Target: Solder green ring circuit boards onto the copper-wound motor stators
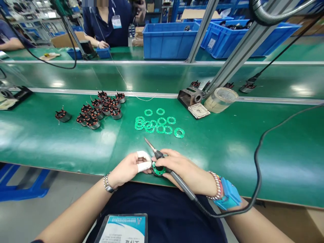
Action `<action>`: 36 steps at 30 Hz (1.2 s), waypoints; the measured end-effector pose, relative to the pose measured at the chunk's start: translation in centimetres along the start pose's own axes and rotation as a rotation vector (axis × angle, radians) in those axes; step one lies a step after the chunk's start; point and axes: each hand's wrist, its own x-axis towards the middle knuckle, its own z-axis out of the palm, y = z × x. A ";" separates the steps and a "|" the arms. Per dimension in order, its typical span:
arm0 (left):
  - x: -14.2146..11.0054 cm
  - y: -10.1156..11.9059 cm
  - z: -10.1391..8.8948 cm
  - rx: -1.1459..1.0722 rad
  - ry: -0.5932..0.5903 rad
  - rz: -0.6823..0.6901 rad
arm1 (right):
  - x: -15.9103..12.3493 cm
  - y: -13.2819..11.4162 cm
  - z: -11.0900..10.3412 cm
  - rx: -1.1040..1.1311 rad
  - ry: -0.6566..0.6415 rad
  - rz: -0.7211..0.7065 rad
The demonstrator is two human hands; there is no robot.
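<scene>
a small wound motor stator (158, 168) with a green ring (162, 172) on it sits on the green bench mat (50, 141), close to the mat's near edge and directly in front of the person. the left hand (128, 167) is clenched against the stator's left side, with two fingers bound in white tape (143, 161). the right hand (182, 167) grasps a soldering iron (177, 177) like a pen and lies partly over the stator. the iron's metal tip (149, 145) points away from the person, just beyond the stator and not touching it. the iron's black cord (257, 162) loops off to the right of the stator.

beyond the stator lies a loose scatter of green rings (157, 123). further back and to its left stands a cluster of wound stators (98, 111), with a single wound stator (63, 115) apart from them. back and to the right are a metal iron stand (190, 97), a sponge tray (199, 110) and a glass jar (220, 100). far beyond the stator, a co-worker's hand (103, 44) rests by a small blue bin (103, 52) on the next bench, with large blue crates (169, 40) to the right.
</scene>
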 end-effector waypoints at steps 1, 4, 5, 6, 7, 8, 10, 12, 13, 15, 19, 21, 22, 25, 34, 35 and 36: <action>-0.3 -0.2 0.0 -0.005 0.022 -0.003 | 0.0 0.2 0.2 -0.005 -0.001 0.003; -1.2 -0.8 0.2 -0.006 0.078 0.006 | -0.4 0.3 1.2 -0.015 0.090 0.036; -1.3 -1.0 0.3 -0.003 0.094 0.020 | -0.6 0.3 1.6 -0.026 0.134 0.058; -1.4 -1.2 0.4 0.001 0.113 0.038 | -0.8 0.2 2.0 -0.039 0.176 0.079; -1.4 -1.3 0.5 0.008 0.134 0.059 | -1.0 0.0 2.4 -0.052 0.215 0.098; -1.4 -1.4 0.7 0.021 0.154 0.084 | -1.1 -0.1 2.7 -0.065 0.248 0.112; -1.4 -1.4 0.8 0.076 0.183 0.133 | -1.1 -0.5 3.2 -0.086 0.297 0.129; -1.6 -1.6 0.8 0.177 0.200 0.190 | -1.0 -1.0 3.6 -0.100 0.325 0.141; -1.8 -1.7 0.8 0.238 0.209 0.229 | -0.9 -1.2 3.7 -0.110 0.332 0.147; -2.2 -1.9 0.7 0.339 0.247 0.312 | -0.7 -1.5 3.9 -0.132 0.341 0.163; -2.3 -2.3 0.6 0.226 0.268 0.241 | -0.4 -1.8 4.3 -0.181 0.375 0.201; -1.9 -2.1 0.7 0.131 0.231 0.150 | -0.3 -1.8 4.5 -0.196 0.399 0.207; -1.7 -1.9 0.8 0.109 0.219 0.133 | -0.3 -1.7 4.6 -0.199 0.409 0.207; -0.9 -1.1 1.1 0.073 0.206 0.143 | -0.5 -1.6 4.8 -0.195 0.430 0.207; 0.4 0.0 0.9 -0.047 0.116 0.052 | 1.2 -0.6 3.2 -0.037 0.442 0.141; 0.4 -0.1 0.8 -0.045 0.111 0.052 | 1.7 -0.5 3.1 -0.001 0.424 0.134; 0.4 -0.1 0.8 -0.043 0.107 0.053 | 2.0 -0.4 3.0 0.025 0.410 0.127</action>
